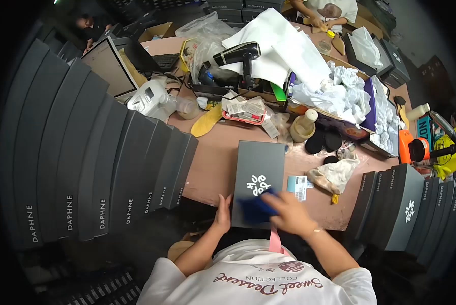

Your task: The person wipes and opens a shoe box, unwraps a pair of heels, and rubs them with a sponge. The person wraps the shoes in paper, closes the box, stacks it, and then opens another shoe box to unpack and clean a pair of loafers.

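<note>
- A dark grey box (261,160) with white lettering is set on the near part of the pink table (206,175); it is taken as the landmark.
- The left hand (223,214) is laid along the box's left side, near its lower end; its fingers are extended and nothing is grasped by it.
- A blue cloth (257,209), blurred, is gripped in the right hand (291,217) and is held over the near part of the box's top, where the lettering is partly covered.
- A labelled card (297,188) is placed just right of the box, and a beige cloth (334,174) is seen farther right.
- A yellow insole (206,121) is seen beyond the box, to its left; a hair dryer (238,54) is placed well beyond it.
- Rows of DAPHNE boxes are lined up well to the box's left (93,162) and right (398,206).
</note>
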A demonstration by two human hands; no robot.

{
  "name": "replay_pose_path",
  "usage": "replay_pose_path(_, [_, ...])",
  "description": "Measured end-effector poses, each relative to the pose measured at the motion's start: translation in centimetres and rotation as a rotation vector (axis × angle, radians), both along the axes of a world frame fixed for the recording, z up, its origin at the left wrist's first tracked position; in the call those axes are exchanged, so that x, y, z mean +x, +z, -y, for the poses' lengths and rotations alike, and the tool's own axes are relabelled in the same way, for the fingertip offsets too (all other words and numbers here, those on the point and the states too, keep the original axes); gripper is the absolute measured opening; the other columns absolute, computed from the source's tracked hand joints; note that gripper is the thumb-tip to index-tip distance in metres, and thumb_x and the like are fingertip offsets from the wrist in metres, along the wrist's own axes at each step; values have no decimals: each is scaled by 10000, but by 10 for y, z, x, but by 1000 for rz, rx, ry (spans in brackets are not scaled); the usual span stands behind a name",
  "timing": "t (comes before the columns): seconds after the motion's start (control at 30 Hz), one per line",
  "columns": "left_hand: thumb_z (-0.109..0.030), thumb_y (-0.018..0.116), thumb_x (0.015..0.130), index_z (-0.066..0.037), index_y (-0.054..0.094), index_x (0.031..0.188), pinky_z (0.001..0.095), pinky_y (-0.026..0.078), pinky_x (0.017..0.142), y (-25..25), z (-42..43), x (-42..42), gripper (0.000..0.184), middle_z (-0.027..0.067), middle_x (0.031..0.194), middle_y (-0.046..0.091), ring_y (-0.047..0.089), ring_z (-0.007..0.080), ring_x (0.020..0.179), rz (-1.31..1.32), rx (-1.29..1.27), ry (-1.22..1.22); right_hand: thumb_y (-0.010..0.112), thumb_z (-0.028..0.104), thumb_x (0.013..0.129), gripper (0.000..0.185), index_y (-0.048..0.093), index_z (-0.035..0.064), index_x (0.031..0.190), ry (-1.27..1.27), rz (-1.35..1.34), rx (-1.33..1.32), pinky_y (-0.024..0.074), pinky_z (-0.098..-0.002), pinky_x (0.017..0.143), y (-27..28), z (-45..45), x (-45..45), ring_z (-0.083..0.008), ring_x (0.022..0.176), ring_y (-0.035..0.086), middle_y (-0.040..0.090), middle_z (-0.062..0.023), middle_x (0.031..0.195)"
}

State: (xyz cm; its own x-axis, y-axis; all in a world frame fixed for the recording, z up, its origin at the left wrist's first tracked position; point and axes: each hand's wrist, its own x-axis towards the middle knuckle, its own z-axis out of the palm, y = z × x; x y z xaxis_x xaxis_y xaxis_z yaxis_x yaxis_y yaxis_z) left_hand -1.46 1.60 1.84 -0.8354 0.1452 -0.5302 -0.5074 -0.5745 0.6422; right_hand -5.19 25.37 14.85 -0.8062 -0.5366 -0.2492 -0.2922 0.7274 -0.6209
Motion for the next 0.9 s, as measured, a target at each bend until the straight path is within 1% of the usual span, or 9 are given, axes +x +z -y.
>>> replay_pose_path(0.07, [-577, 363, 941, 11, 415, 1337, 356, 423, 941, 0, 6, 2, 711, 135, 1261, 540, 534, 302, 1121, 122, 144, 90, 648, 222, 675, 656, 477, 126, 1301, 313, -392, -114, 311, -459, 1030, -64, 67, 16, -326, 1228, 428, 457, -143, 1315])
replay_pose_path(0.1, [-601, 329, 939, 9, 403, 1350, 352, 411, 957, -2, 7, 3, 739, 126, 1286, 524, 519, 295, 1143, 175, 121, 123, 655, 239, 674, 695, 453, 125, 1329, 307, -382, -171, 240, -532, 1076, -85, 85, 21, -314, 1336, 326, 379, -134, 1412])
replay_pose_path(0.2, [-648, 261, 935, 4, 380, 1376, 343, 388, 990, -12, 11, 15, 796, 109, 1335, 491, 487, 283, 1189, 351, 59, 148, 604, 228, 707, 660, 436, 76, 1328, 166, -494, -62, 229, -540, 1081, -108, 106, -61, -337, 1304, 372, 432, -148, 1378])
replay_pose_path(0.33, [-373, 334, 997, 43, 376, 1354, 392, 371, 997, -23, 1, 13, 550, 239, 1355, 435, 466, 388, 1191, -420, -957, -335, 578, 254, 774, 562, 462, 58, 1287, -239, -695, 76, 246, -495, 1073, -130, 110, -162, -329, 1297, 364, 441, -143, 1376])
replay_pose_path(0.4, [-351, 338, 993, 46, 373, 1352, 397, 371, 995, -23, 11, 33, 537, 251, 1347, 435, 466, 398, 1186, -387, -973, -375, 576, 227, 773, 571, 453, 46, 1300, -364, -649, 1, 251, -472, 1081, -127, 112, -143, -341, 1309, 354, 422, -158, 1396])
replay_pose_path(0.57, [-287, 347, 981, 58, 362, 1346, 413, 373, 985, -27, -3, 0, 503, 285, 1319, 439, 468, 428, 1161, -464, -966, -386, 640, 183, 700, 724, 396, 21, 1362, -141, -297, 112, 218, -460, 1126, -100, 54, 31, -356, 1338, 324, 394, -186, 1414])
replay_pose_path(0.67, [-293, 335, 982, 59, 359, 1345, 418, 376, 974, -22, 5, 14, 506, 282, 1302, 452, 481, 430, 1132, -356, -970, -536, 625, 186, 718, 687, 409, 16, 1348, -203, -411, 89, 229, -462, 1116, -115, 34, -36, -369, 1329, 331, 399, -192, 1409])
replay_pose_path(0.77, [-297, 334, 983, 61, 371, 1334, 424, 384, 954, -22, -1, 13, 503, 279, 1287, 463, 490, 433, 1106, -388, -984, -492, 563, 161, 763, 592, 425, -3, 1315, -526, -621, 60, 255, -477, 1087, -132, 41, -137, -391, 1283, 362, 426, -216, 1364])
replay_pose_path(0.9, [-305, 330, 985, 62, 386, 1321, 431, 394, 932, -16, 3, 6, 501, 275, 1268, 476, 499, 435, 1079, -507, -1051, -418, 610, 157, 730, 663, 406, -4, 1340, -389, -471, -15, 219, -487, 1107, -111, 40, -59, -395, 1328, 309, 386, -212, 1399])
